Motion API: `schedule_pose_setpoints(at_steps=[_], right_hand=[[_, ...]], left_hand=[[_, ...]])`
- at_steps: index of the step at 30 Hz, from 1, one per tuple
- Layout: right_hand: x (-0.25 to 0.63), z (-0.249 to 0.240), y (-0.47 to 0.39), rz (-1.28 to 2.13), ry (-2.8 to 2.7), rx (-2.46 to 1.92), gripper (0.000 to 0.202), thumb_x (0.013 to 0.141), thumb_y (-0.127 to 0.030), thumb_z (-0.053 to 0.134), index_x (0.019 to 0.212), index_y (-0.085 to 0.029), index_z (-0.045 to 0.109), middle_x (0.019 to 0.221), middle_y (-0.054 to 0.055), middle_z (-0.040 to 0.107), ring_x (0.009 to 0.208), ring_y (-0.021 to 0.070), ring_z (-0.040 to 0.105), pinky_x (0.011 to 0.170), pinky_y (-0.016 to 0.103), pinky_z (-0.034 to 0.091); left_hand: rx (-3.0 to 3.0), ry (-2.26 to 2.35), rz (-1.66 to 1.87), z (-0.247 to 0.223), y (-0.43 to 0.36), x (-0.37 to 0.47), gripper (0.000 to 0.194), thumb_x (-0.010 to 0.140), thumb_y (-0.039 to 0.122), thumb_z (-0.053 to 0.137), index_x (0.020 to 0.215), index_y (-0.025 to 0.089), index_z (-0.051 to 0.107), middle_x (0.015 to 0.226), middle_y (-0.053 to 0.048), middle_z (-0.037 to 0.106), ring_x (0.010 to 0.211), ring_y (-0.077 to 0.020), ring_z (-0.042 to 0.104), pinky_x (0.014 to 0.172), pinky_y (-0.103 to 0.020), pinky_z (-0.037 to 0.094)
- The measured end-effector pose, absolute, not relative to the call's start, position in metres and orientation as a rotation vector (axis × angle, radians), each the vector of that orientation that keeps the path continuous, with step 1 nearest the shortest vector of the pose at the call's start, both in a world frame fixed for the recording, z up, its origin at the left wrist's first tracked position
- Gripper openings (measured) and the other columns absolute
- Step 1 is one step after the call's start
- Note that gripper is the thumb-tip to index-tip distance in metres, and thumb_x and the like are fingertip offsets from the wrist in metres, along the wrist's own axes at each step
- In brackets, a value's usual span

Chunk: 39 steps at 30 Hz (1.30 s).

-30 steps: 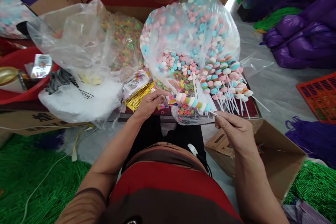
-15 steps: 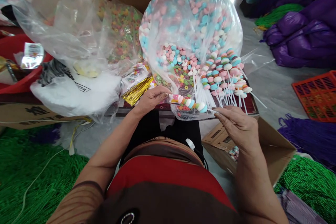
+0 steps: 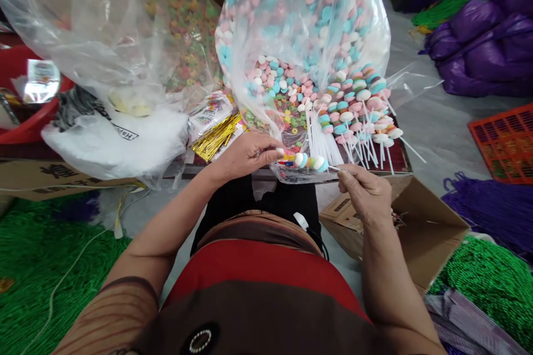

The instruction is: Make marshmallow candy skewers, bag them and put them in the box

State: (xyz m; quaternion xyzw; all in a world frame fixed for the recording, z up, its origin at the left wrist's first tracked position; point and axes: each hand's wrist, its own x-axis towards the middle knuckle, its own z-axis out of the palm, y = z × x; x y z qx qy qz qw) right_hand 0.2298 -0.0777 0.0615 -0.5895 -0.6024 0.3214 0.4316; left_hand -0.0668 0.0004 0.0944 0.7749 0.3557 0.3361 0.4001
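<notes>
Head view: I have the candy skewer (image 3: 310, 161) level just over the table's near edge, my left hand (image 3: 252, 156) pinching its sweet end and my right hand (image 3: 366, 191) clamped on the bare stick. It should feel light, the stick fairly stiff, the sweets soft and easily squashed; I'd grip the stick rather than squeeze the candy. An open cardboard box (image 3: 433, 227) sits below my right hand. Loose clear plastic (image 3: 287, 176) under the skewer could snag. Just beyond lie white sticks (image 3: 320, 144), gold ties (image 3: 216, 137) and piled skewers (image 3: 358, 108), their sticks poking towards me. Behind them bulges the big bag of sweets (image 3: 283, 16).
</notes>
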Motion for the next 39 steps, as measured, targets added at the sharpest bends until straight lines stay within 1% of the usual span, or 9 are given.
schedule_pose_setpoints(at_steps=[13,17,21,24,27,31,33,36,39], right_hand=[[0.222,0.052,-0.079,1.404,-1.106,-1.302,0.037,0.079,-0.055,0.081,0.079,-0.019,0.079,0.046,-0.006,0.046,0.043,0.0094,0.037,0.047,0.027,0.033],[0.197,0.048,-0.079,1.554,-0.920,-1.119,0.034,0.078,-0.054,0.082,0.083,-0.020,0.078,0.045,-0.007,0.047,0.046,0.0118,0.045,0.059,0.031,0.048],[0.171,0.046,-0.073,1.628,-0.766,-0.962,0.035,0.076,-0.055,0.085,0.078,-0.023,0.074,0.046,-0.009,0.046,0.048,0.0118,0.044,0.076,0.038,0.055],[0.162,0.049,-0.063,1.641,-0.750,-0.880,0.040,0.076,-0.056,0.085,0.065,-0.023,0.066,0.049,-0.007,0.046,0.051,0.0126,0.044,0.075,0.037,0.053],[0.159,0.055,-0.053,1.633,-0.764,-0.798,0.042,0.078,-0.056,0.084,0.062,-0.022,0.062,0.051,-0.005,0.047,0.053,0.0129,0.045,0.071,0.034,0.051],[0.160,0.066,-0.046,1.616,-0.795,-0.727,0.048,0.078,-0.057,0.083,0.058,-0.022,0.056,0.051,-0.005,0.045,0.053,0.0126,0.042,0.070,0.034,0.050],[0.159,0.069,-0.047,1.612,-0.814,-0.724,0.050,0.078,-0.057,0.083,0.057,-0.022,0.055,0.051,-0.005,0.045,0.053,0.0125,0.042,0.070,0.034,0.049],[0.156,0.066,-0.051,1.610,-0.849,-0.764,0.047,0.079,-0.057,0.083,0.058,-0.022,0.059,0.050,-0.005,0.048,0.054,0.0130,0.044,0.073,0.034,0.048],[0.149,0.059,-0.057,1.590,-0.865,-0.828,0.042,0.080,-0.058,0.082,0.066,-0.021,0.067,0.049,-0.005,0.050,0.055,0.0139,0.048,0.073,0.033,0.047]], left_hand=[[2.061,0.815,0.821,0.126,0.025,-0.049,0.023,0.073,0.041,0.088,0.084,0.024,0.076,0.072,-0.002,0.065,0.088,-0.0236,0.063,0.108,-0.051,0.042],[2.158,0.793,0.885,0.168,0.029,-0.034,0.006,0.087,0.025,0.073,0.081,0.023,0.073,0.074,0.001,0.061,0.099,-0.0229,0.067,0.119,-0.059,0.035],[2.539,0.636,0.702,0.215,0.024,-0.022,0.026,0.097,0.013,0.052,0.096,0.023,0.075,0.100,-0.002,0.071,0.134,-0.0261,0.062,0.129,-0.065,0.015],[2.652,0.541,0.782,0.231,0.008,-0.026,0.026,0.096,0.016,0.059,0.113,0.029,0.074,0.114,0.001,0.073,0.138,-0.0259,0.061,0.128,-0.063,0.024],[2.681,0.410,1.151,0.218,-0.011,-0.042,0.032,0.083,0.017,0.078,0.107,0.038,0.074,0.099,0.004,0.075,0.111,-0.0225,0.073,0.111,-0.047,0.050],[2.191,0.673,1.667,0.176,-0.017,-0.055,0.032,0.079,0.027,0.085,0.107,0.034,0.072,0.095,-0.001,0.072,0.092,-0.0194,0.070,0.093,-0.037,0.056],[1.743,0.829,1.499,0.164,-0.010,-0.049,0.039,0.082,0.046,0.083,0.115,0.030,0.068,0.105,-0.005,0.073,0.099,-0.0199,0.070,0.095,-0.036,0.055],[1.317,0.686,1.284,0.170,0.000,-0.030,0.079,0.064,0.079,0.080,0.120,0.025,0.065,0.112,-0.010,0.074,0.108,-0.0268,0.071,0.093,-0.039,0.056],[1.160,0.645,1.282,0.186,0.002,-0.013,0.068,0.065,0.071,0.085,0.110,0.025,0.066,0.093,-0.005,0.074,0.104,-0.0264,0.073,0.083,-0.035,0.056]])
